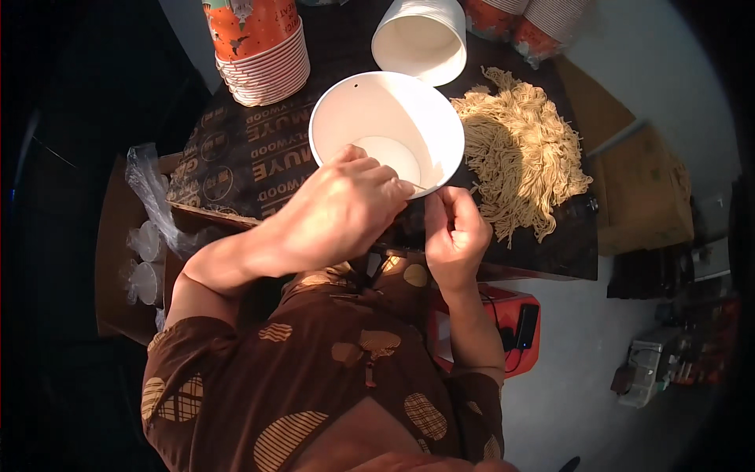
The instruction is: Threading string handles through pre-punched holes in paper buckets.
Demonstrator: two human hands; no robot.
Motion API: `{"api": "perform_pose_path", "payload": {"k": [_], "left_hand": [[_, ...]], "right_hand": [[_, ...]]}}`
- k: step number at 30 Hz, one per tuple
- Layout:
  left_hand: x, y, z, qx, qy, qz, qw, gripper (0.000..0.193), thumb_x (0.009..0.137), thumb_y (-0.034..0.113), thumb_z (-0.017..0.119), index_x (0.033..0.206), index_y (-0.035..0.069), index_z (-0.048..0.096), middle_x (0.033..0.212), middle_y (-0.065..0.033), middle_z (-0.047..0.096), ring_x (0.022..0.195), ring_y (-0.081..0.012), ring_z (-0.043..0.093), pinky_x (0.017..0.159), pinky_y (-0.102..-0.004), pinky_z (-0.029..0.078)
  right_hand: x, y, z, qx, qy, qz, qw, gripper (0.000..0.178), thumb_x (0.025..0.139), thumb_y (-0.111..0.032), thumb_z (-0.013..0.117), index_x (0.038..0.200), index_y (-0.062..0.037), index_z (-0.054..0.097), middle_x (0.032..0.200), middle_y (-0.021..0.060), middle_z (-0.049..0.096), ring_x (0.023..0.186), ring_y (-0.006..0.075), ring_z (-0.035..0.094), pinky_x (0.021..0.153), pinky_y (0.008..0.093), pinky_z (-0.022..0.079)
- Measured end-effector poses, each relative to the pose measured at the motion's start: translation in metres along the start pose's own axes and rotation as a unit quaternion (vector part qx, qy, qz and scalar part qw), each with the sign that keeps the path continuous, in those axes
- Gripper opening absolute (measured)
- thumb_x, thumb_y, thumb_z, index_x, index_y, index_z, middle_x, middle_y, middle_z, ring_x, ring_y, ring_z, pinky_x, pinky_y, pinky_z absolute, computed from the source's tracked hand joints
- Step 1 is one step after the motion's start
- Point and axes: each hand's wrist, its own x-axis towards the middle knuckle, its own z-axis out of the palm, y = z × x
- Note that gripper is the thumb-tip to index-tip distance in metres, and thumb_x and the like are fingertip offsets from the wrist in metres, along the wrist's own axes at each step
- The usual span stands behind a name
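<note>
A white paper tub [362, 110], its mouth tilted toward me, stands at the near part of the dark table. A small dark hole shows in its wall below the far rim. My left hand [342, 204] reaches across the near rim, fingers closed, with what looks like a thin pale cord at the fingertips. Just outside the same rim, my right hand [456, 232] is closed in a pinch; what lies between its thumb and finger is hidden. To the right lies a loose heap of beige cords [527, 149], partly in the tub's shadow.
Behind the tub lies another white tub [421, 39] on its side. A stack of orange-printed tubs [263, 63] stands far left, with more stacks [543, 27] far right. Cardboard boxes [645, 193] flank the dark plywood tabletop [236, 157]. A red stool [531, 315] is below.
</note>
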Motion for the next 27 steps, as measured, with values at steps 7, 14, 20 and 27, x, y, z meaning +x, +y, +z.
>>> {"api": "perform_pose_path", "payload": {"k": [7, 14, 20, 27], "left_hand": [[-0.012, 0.01, 0.031, 0.174, 0.056, 0.111, 0.977, 0.041, 0.067, 0.008, 0.065, 0.104, -0.009, 0.063, 0.082, -0.0071, 0.058, 0.074, -0.02, 0.058, 0.09, -0.045, 0.047], [-0.023, 0.002, 0.055, 0.169, 0.019, 0.128, 0.977, 0.037, 0.069, 0.008, 0.063, 0.103, -0.006, 0.061, 0.084, -0.0087, 0.057, 0.076, -0.0228, 0.058, 0.09, -0.0435, 0.046], [-0.019, -0.013, 0.068, -0.016, 0.008, -0.034, 0.999, 0.029, 0.078, 0.005, 0.056, 0.103, -0.008, 0.052, 0.091, -0.0207, 0.059, 0.088, -0.0366, 0.06, 0.077, -0.043, 0.049], [-0.012, -0.027, 0.087, -0.084, 0.003, -0.125, 0.989, 0.017, 0.082, 0.003, 0.059, 0.099, -0.002, 0.061, 0.091, -0.0189, 0.062, 0.086, -0.0362, 0.062, 0.075, -0.0426, 0.05]], "right_hand": [[-0.013, -0.007, -0.009, 0.006, -0.039, 0.111, 0.993, 0.013, 0.091, -0.005, 0.059, 0.08, 0.001, 0.056, 0.059, 0.0049, 0.049, 0.053, 0.0084, 0.045, 0.05, 0.0265, 0.039], [-0.033, 0.026, 0.002, 0.093, -0.006, 0.206, 0.974, 0.031, 0.093, -0.01, 0.058, 0.065, -0.0036, 0.047, 0.057, -0.0071, 0.041, 0.052, 0.0012, 0.032, 0.045, 0.0217, 0.024], [-0.035, 0.03, 0.007, 0.06, -0.007, 0.232, 0.971, 0.027, 0.091, -0.008, 0.059, 0.066, 0.0019, 0.052, 0.053, 0.0015, 0.047, 0.051, 0.0061, 0.04, 0.046, 0.0274, 0.032], [-0.034, 0.038, 0.007, -0.024, -0.035, 0.152, 0.988, 0.027, 0.088, -0.007, 0.06, 0.065, 0.0049, 0.05, 0.051, 0.0142, 0.048, 0.046, 0.0158, 0.044, 0.046, 0.0365, 0.037]]}}
